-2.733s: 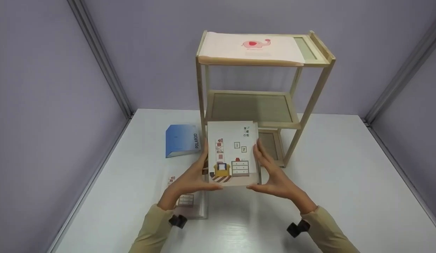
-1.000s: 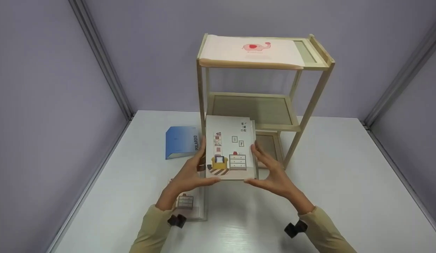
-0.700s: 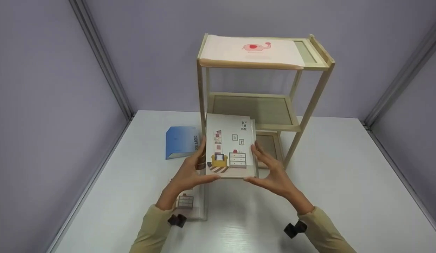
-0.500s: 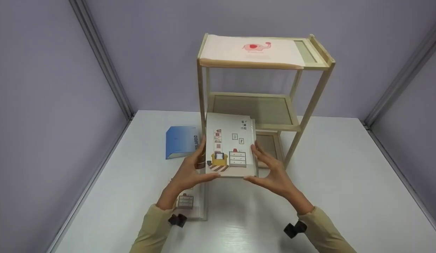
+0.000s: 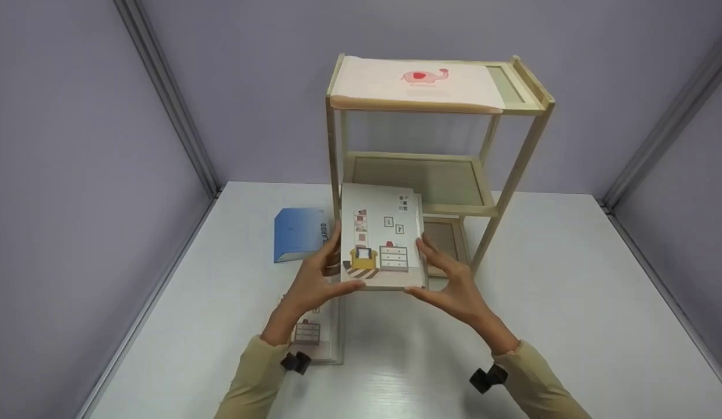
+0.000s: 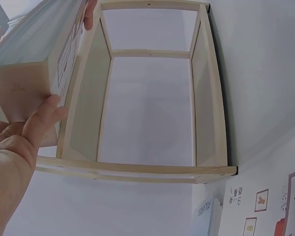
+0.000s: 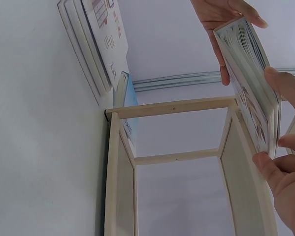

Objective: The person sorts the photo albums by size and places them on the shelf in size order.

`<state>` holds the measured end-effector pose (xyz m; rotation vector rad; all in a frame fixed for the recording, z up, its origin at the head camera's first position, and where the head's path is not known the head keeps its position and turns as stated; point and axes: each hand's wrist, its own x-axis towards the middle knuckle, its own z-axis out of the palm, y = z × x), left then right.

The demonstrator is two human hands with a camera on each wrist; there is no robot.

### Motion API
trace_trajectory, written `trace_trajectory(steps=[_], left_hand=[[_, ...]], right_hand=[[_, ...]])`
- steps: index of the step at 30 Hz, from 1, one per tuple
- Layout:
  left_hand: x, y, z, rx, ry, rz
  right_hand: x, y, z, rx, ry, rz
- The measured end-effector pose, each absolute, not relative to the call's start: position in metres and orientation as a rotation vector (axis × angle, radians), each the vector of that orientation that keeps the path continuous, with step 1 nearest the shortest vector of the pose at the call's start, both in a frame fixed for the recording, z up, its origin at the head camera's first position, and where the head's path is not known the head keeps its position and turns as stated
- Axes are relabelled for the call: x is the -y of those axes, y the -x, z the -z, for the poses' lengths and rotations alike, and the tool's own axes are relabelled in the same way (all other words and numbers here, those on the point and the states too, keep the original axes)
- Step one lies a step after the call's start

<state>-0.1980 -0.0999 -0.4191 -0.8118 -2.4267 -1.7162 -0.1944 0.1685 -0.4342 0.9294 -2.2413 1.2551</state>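
In the head view, a white photo album (image 5: 375, 201) with drawings of a yellow armchair and a chest of drawers is held between both hands. My left hand (image 5: 314, 282) grips its left side, the thumb on the near edge. My right hand (image 5: 457, 285) grips the right side in the same way. The far end overlaps the middle shelf (image 5: 448, 177) of a wooden rack; whether they touch I cannot tell. Page edges of the album (image 7: 250, 64) show in the right wrist view. Its pinkish end face shows in the left wrist view, beside my left fingers (image 6: 41, 118).
Left of the rack lies a blue POLAROID album (image 5: 297, 233). Nearer, partly behind my left forearm, lie similar white albums (image 5: 317, 349), apparently stacked. A sheet with a pink elephant (image 5: 372, 81) covers most of the rack's top. Rack legs (image 5: 515, 166) stand either side of the shelves.
Both hands have carried the album slightly left and away from me, towards the middle shelf. Its far edge now covers more of that shelf's front. The grip looks the same.
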Motion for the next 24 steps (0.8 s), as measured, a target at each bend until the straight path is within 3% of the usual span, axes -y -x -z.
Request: trace_trajectory(steps=[24], left_hand=[[0.0934,0.2004,0.4213,2.194,0.771,1.792]], right_hand=[[-0.1644,0.1950,0.4254,2.214,-0.846,-1.257]])
